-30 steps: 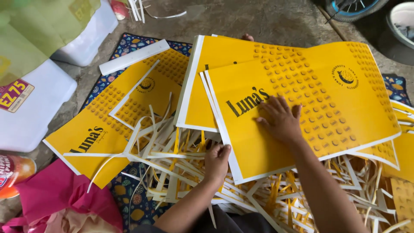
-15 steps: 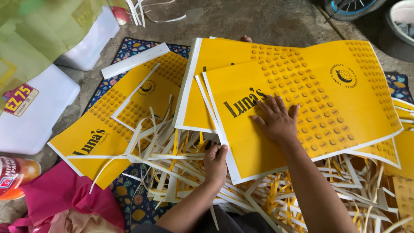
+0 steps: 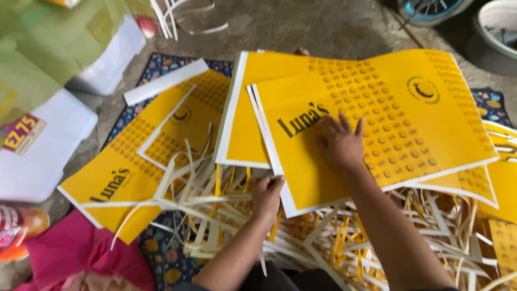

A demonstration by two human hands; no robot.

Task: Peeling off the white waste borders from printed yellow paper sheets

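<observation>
right hand [image 3: 340, 144]: fingers spread flat on top yellow sheet [image 3: 377, 124] | left hand [image 3: 266, 196]: pinching sheet's near-left edge above paper strips [image 3: 215, 215] | sheet's long axis left-right, directly beneath both hands

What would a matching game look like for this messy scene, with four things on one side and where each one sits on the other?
Things:
1. right hand
2. left hand
3. pink cloth
4. white strip

Places:
A. bottom left corner
B. flat on the top yellow sheet
C. at that sheet's near edge, over the paper trimmings
D. lying across the far end of the left yellow sheet

Pairs: 1-B, 2-C, 3-A, 4-D
</observation>
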